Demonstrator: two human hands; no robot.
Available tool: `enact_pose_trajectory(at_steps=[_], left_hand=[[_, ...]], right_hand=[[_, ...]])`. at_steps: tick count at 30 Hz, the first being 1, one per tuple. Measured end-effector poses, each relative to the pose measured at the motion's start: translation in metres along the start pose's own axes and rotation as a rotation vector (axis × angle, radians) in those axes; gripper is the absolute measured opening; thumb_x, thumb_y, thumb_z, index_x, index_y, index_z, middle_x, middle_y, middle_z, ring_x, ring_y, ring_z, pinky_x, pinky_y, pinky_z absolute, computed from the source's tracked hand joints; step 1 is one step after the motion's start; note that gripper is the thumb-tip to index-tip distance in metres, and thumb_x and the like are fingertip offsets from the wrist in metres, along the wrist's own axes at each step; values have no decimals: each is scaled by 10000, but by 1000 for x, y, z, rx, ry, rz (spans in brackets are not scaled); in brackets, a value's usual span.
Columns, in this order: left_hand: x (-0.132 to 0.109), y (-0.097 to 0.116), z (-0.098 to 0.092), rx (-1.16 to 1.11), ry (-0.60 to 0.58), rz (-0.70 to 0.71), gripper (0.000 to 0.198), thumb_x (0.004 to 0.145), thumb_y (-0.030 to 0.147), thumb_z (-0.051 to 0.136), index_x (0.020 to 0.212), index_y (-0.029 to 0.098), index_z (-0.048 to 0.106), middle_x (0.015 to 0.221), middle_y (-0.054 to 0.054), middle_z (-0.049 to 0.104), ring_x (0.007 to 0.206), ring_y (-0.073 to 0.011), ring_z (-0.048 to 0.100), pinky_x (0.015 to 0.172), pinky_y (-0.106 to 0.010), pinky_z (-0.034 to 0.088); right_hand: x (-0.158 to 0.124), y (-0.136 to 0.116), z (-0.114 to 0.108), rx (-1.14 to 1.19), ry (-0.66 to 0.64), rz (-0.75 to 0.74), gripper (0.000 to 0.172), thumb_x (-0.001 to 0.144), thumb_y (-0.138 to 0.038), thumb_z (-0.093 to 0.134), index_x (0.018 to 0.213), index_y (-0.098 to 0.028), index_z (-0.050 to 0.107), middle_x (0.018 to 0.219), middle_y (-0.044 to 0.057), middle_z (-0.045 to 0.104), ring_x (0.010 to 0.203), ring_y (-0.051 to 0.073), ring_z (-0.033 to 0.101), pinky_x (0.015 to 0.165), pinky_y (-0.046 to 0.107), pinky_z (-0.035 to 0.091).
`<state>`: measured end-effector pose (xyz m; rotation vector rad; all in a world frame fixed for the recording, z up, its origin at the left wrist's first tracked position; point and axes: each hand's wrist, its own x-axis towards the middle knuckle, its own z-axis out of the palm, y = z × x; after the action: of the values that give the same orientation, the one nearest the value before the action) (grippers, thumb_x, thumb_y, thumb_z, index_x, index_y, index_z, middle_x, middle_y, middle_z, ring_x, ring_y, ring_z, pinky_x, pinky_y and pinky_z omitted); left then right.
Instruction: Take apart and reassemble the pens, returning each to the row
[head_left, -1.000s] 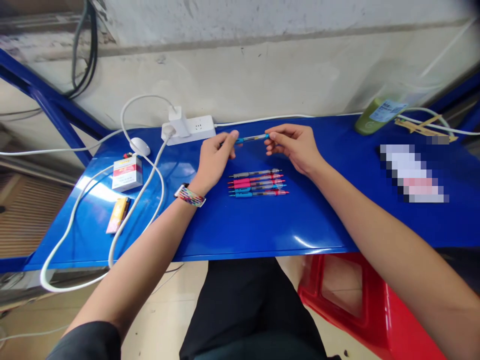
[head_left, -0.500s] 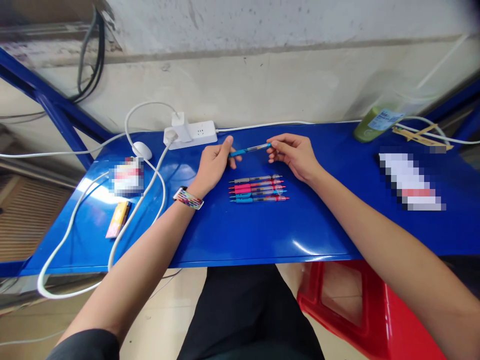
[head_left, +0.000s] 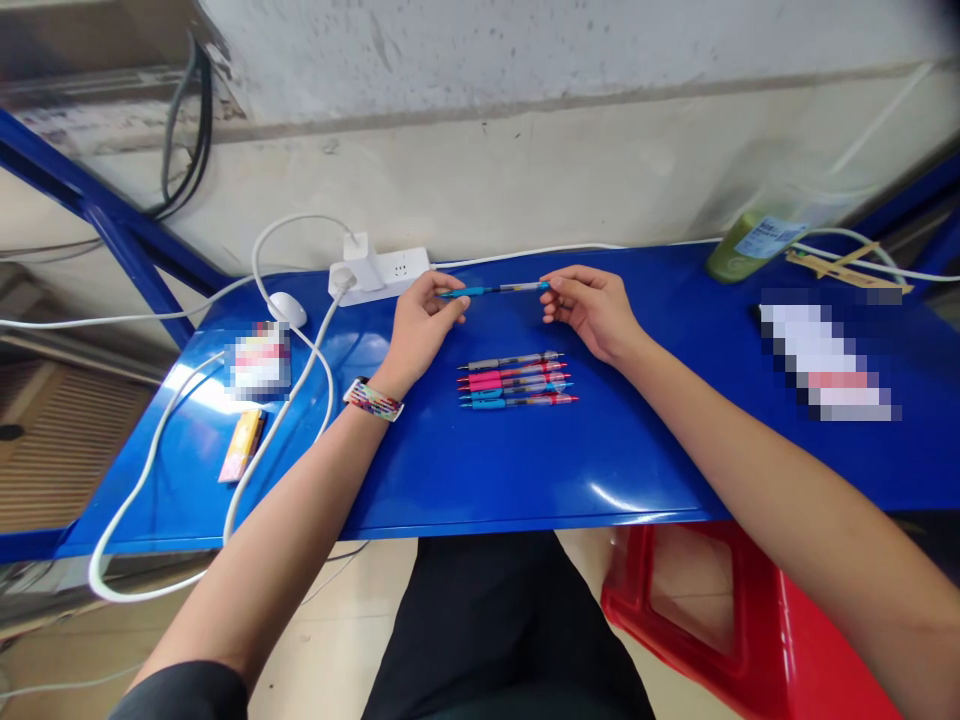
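The step in hand looks like handling a blue pen (head_left: 495,290), which lies nearly level between both hands, over the table (head_left: 480,470) and beyond a row of pens (head_left: 517,381). The left hand (head_left: 420,325) and right hand (head_left: 596,312) each pinch an end; moving it probably calls for steady, matched grips.

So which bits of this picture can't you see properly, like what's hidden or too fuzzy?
All in the head view:
- Pen: its right tip is hidden by the right hand's fingers.
- Pale item on the left: blocky blur covers it.
- Pale item on the right: blocky blur too.
- Cup label: writing too small and blurred.
- Red stool: partly behind the right forearm, cut off by the bottom edge.
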<state>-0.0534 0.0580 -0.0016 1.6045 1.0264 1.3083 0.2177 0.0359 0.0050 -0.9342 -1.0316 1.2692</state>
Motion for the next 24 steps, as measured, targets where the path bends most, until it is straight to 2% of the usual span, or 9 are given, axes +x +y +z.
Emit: enact_pose_trajectory(at_steps=[6, 11, 17, 24], left_hand=[[2, -2, -3, -18, 41, -55, 163, 935, 247, 859, 1086, 220, 804, 836, -24, 788, 758, -153, 763, 655, -241, 578], [1, 1, -2, -69, 72, -89, 112, 952, 303, 872, 964, 214, 806, 878, -38, 810, 728, -129, 740, 627, -223, 556], [2, 0, -1, -76, 79, -101, 234, 982, 377, 877, 855, 207, 777, 805, -35, 782, 696, -122, 717, 619, -218, 542], [1, 0, -1, -87, 77, -105, 214, 1004, 358, 864, 871, 206, 792, 800, -28, 772, 695, -118, 718, 622, -217, 534]], right_hand=[[2, -5, -3, -1, 68, 20, 86, 833, -252, 875, 803, -209, 806, 696, 18, 705, 610, 128, 638, 558, 246, 573], [4, -8, -7, -13, 124, 7, 83, 815, -235, 832, 763, -208, 773, 653, 5, 656, 562, 120, 582, 512, 239, 521], [6, -7, -10, -42, 162, -38, 57, 823, -245, 814, 782, -212, 793, 674, 9, 673, 596, 125, 611, 523, 226, 531], [9, -6, -17, -79, 241, -101, 74, 844, -253, 809, 778, -225, 793, 664, -7, 655, 595, 120, 616, 515, 211, 532]])
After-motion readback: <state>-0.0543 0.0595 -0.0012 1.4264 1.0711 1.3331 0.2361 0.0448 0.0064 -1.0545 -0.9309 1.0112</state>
